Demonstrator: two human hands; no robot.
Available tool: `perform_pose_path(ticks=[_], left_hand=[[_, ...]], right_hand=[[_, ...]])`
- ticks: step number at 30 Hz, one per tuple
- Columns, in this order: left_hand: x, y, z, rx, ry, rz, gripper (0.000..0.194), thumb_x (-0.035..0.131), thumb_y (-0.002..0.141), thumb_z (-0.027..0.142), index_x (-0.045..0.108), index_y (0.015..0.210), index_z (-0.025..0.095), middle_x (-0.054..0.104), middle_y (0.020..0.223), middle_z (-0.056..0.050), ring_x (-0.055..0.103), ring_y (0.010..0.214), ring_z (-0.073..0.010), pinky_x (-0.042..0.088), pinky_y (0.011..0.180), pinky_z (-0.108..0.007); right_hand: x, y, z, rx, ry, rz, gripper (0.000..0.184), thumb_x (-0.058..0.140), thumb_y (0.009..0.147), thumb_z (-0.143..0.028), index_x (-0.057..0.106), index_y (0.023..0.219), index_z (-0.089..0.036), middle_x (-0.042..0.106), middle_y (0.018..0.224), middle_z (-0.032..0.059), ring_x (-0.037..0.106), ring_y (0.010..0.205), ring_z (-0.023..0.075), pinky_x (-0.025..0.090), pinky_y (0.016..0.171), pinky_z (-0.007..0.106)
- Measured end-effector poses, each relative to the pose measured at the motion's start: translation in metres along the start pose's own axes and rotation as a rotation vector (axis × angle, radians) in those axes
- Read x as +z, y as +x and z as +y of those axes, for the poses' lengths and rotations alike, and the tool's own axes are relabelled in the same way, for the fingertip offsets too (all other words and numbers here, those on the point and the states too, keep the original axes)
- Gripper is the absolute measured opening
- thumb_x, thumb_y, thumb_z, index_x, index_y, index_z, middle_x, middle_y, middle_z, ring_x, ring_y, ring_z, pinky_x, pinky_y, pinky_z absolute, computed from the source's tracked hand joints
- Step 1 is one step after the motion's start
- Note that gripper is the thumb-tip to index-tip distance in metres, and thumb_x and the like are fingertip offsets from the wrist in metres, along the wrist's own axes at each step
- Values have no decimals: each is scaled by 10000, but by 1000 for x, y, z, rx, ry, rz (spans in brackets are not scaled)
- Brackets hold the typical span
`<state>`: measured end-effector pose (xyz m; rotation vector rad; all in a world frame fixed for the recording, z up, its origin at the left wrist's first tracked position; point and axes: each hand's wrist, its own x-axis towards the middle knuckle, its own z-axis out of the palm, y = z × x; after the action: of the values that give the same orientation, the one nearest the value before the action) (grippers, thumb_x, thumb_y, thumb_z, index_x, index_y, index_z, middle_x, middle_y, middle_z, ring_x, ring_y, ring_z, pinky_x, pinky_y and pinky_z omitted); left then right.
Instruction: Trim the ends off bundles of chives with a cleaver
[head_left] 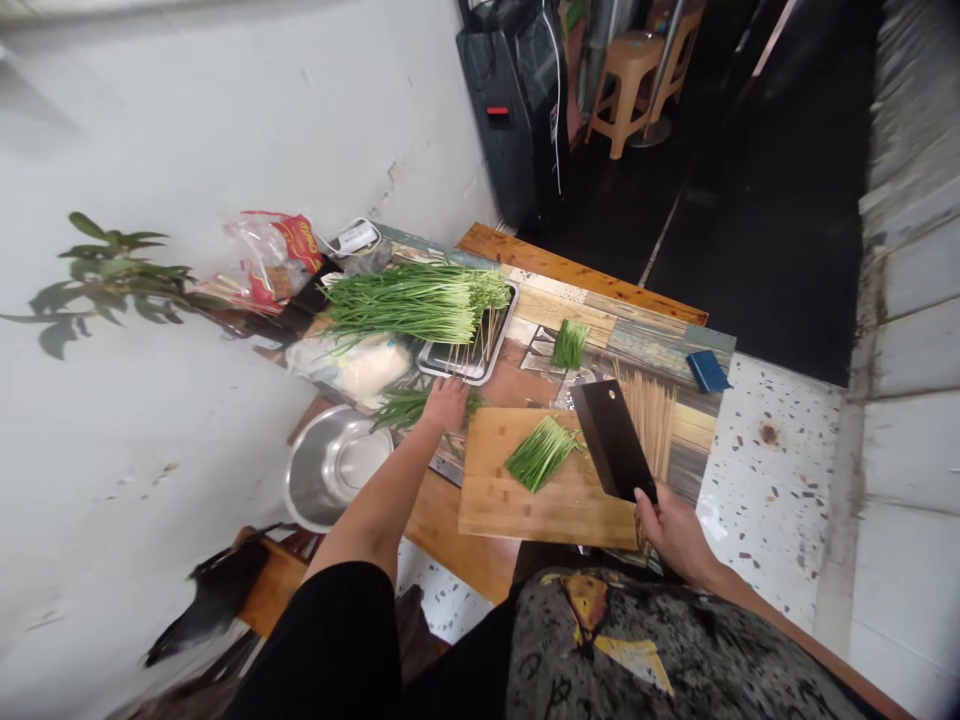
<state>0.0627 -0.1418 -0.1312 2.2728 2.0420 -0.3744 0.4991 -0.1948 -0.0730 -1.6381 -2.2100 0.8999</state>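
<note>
My right hand (pixel 671 530) is wrapped round the handle of a dark cleaver (pixel 615 440), its broad blade tilted above the right side of a wooden cutting board (pixel 502 510). On the board lies a cut bundle of garlic chives (pixel 540 453). To the left of the board, my left hand (pixel 448 402) is closed over loose chives (pixel 405 405), with green showing on both sides of it. Just beyond that hand, a tray (pixel 491 375) carries a large pile of long chives (pixel 412 303) and a few thin skewers. A short chive bundle (pixel 571 343) sits behind the board.
Many wooden skewers (pixel 649 410) lie right of the board, near a blue box (pixel 707 371). At left are a metal bowl (pixel 311 480), a plastic bag with pale contents (pixel 367 365), a red-and-clear packet (pixel 281 260) and a power strip (pixel 354 238). A white wall borders the left.
</note>
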Motion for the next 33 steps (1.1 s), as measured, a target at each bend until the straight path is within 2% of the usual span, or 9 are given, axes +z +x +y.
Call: perform_pose_path(ticks=[4, 7, 10, 13, 16, 19, 27, 30, 33], left_hand=[[-20, -7, 7, -71, -5, -49, 742, 615, 667, 319, 392, 1341, 100, 449, 1334, -194, 333, 1265, -318, 152, 1075, -452], [-35, -13, 25, -162, -49, 5, 871, 660, 652, 355, 299, 1393, 76, 341, 1424, -206, 253, 1314, -330, 122, 1083, -485], [-44, -20, 67, -166, -76, 27, 799, 627, 718, 358, 291, 1402, 117, 311, 1453, -176, 227, 1334, -312, 142, 1080, -490], [-42, -30, 125, -156, -125, 3, 614, 493, 829, 417, 368, 1360, 136, 414, 1389, -162, 296, 1304, -291, 219, 1061, -445], [-31, -37, 179, -208, -174, -47, 748, 471, 775, 600, 400, 1327, 100, 509, 1270, -192, 423, 1188, -325, 313, 998, -447], [-21, -35, 212, -297, -227, -108, 894, 590, 666, 581, 335, 1366, 87, 499, 1240, -215, 440, 1153, -348, 328, 976, -458], [-27, -22, 221, -503, -346, -200, 745, 661, 591, 404, 426, 1240, 126, 537, 1168, -187, 500, 1111, -331, 405, 903, -428], [-36, -23, 213, -503, -400, -135, 775, 627, 640, 459, 379, 1289, 115, 546, 1153, -199, 546, 1065, -308, 435, 875, -385], [-53, -2, 196, -474, -430, -54, 835, 596, 678, 530, 323, 1336, 93, 516, 1193, -238, 555, 1064, -312, 448, 853, -374]], right_hand=[[-10, -5, 6, -7, 24, 36, 304, 322, 884, -417, 492, 844, -168, 591, 570, 48, 573, 489, 181, 409, 497, 267], [-16, -9, 13, -10, 34, 69, 295, 332, 879, -428, 476, 804, -183, 573, 555, 39, 544, 462, 173, 384, 476, 266], [-22, -15, 19, 12, 80, 73, 274, 340, 881, -425, 459, 796, -192, 570, 554, 32, 535, 454, 165, 375, 470, 260], [-26, -20, 26, 49, 138, 41, 256, 345, 887, -419, 442, 791, -201, 557, 522, 15, 536, 444, 161, 374, 465, 253], [-31, -25, 33, 61, 154, 47, 248, 352, 885, -418, 436, 790, -205, 543, 495, 2, 533, 434, 161, 374, 466, 253], [-35, -28, 39, 57, 160, 57, 249, 346, 887, -414, 443, 809, -198, 531, 478, -7, 534, 430, 161, 380, 475, 255], [-37, -31, 52, 78, 157, 84, 291, 338, 880, -419, 495, 857, -174, 514, 454, -19, 535, 426, 171, 381, 476, 260], [-41, -31, 55, 112, 202, 79, 285, 343, 882, -432, 479, 832, -186, 518, 454, -17, 542, 433, 176, 385, 479, 264], [-52, -32, 57, 152, 230, 118, 273, 366, 871, -444, 469, 805, -200, 546, 478, -5, 547, 441, 179, 394, 486, 272]])
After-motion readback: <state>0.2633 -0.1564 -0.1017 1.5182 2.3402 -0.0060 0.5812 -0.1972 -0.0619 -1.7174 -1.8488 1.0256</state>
